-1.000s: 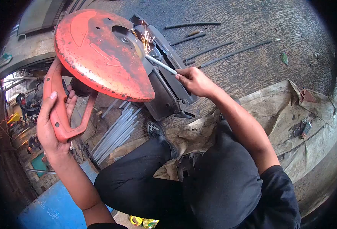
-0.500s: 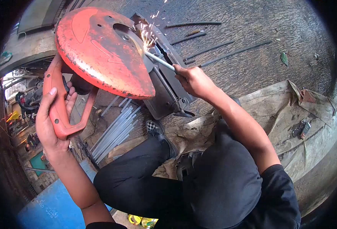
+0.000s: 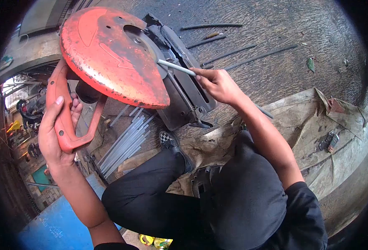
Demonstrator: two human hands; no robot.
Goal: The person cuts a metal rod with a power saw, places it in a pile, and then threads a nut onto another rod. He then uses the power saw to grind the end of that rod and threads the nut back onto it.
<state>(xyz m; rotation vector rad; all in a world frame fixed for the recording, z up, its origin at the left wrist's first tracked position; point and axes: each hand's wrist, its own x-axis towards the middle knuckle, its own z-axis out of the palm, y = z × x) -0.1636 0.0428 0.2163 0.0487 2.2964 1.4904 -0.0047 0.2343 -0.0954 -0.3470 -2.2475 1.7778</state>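
The right hand's [image 3: 218, 85] fingers pinch the ribbed rod [image 3: 175, 66], its far end right by the disc [image 3: 164, 73]; the left hand's [image 3: 52, 134] curl round the red handle [image 3: 63, 118]. That one-handed pinch could let a catching disc twist the rod loose.

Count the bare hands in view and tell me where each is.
2: the left hand around the red handle, the right hand gripping the metal rod.

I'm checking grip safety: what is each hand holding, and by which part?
Left hand: the red saw, by its handle. Right hand: a metal rod, by a stretch back from its end near the disc.
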